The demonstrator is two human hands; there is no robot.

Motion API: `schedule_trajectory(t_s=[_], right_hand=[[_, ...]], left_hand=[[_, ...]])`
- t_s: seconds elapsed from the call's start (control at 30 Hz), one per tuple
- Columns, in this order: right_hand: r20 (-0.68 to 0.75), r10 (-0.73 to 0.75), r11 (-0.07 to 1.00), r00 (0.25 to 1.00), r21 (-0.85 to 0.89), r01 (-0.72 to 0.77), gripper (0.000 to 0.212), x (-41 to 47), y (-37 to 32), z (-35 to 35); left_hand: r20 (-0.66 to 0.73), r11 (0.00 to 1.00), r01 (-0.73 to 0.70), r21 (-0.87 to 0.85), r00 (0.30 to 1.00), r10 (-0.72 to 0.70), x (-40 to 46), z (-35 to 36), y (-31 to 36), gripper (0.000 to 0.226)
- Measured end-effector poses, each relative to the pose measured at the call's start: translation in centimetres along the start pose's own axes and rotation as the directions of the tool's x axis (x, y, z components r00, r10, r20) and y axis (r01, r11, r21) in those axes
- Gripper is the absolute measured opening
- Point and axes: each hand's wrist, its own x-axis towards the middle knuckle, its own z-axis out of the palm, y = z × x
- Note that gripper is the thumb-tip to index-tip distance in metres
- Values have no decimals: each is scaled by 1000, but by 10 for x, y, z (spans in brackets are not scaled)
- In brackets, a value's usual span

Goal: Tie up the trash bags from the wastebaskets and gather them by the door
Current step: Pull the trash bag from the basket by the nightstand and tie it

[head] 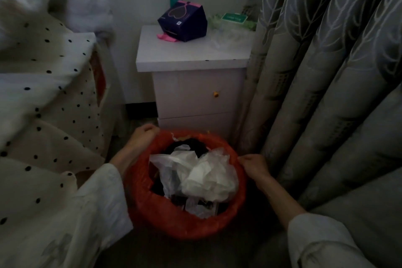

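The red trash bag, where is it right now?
In the head view the red trash bag sits low centre on the floor, before the white nightstand, between bed and curtain, both hands at its rim.

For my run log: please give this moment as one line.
left hand: grips bag rim | right hand: pinches rim | red trash bag: untied, full

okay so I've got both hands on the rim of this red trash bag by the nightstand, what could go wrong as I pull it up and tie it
1. The red trash bag is heaped with crumpled white paper and plastic up to the rim, so pieces may spill as the left hand and right hand gather the edge.
2. So full a bag may leave little slack for a knot.
3. The curtain hangs close on the right and the dotted bedding on the left; the bag could brush them as it lifts.
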Motion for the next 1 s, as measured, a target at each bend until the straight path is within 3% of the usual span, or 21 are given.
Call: schedule_trajectory(t_s=[0.1,0.23,0.3,0.37,0.43,0.5,0.57,0.73,0.83,0.87,0.93,1.0], right_hand=[[-82,-52,996,995,-71,46,20,2,0,1],[-51,-30,1000,998,-6,30,16,3,-5,-1],[-17,-37,998,999,52,38,9,0,-9,0],[-24,-65,993,998,96,67,19,1,-13,-2],[-51,-100,987,994,120,106,16,0,-19,-4],[-69,-146,980,987,123,154,13,-1,-23,-6],[-82,-177,976,981,113,186,11,-1,-25,-6],[-48,-197,973,979,-129,190,33,5,-19,-2],[64,-143,929,988,-335,156,34,6,-13,0],[90,-120,913,989,-382,145,33,6,-11,-1],[85,-99,892,991,-433,126,31,4,-10,-5],[27,-136,861,990,-492,132,24,1,-11,-11]], left_hand=[[4,999,35,2,999,-35,5,5,-1,22],[111,982,-16,190,994,-6,12,9,-5,17],[188,930,-33,366,981,-39,12,9,-6,28],[127,893,-47,448,992,-12,11,11,-4,20],[30,936,-59,348,998,52,10,14,1,7],[-51,974,-83,210,994,96,11,15,3,27],[-82,976,-111,187,988,128,12,13,4,37],[66,970,-114,215,993,102,4,20,9,17],[155,939,-34,343,988,-20,0,20,10,73],[177,891,-57,451,984,-27,1,19,10,72],[192,783,-125,609,981,7,0,20,10,38],[193,797,-223,562,972,136,-1,24,11,17]])
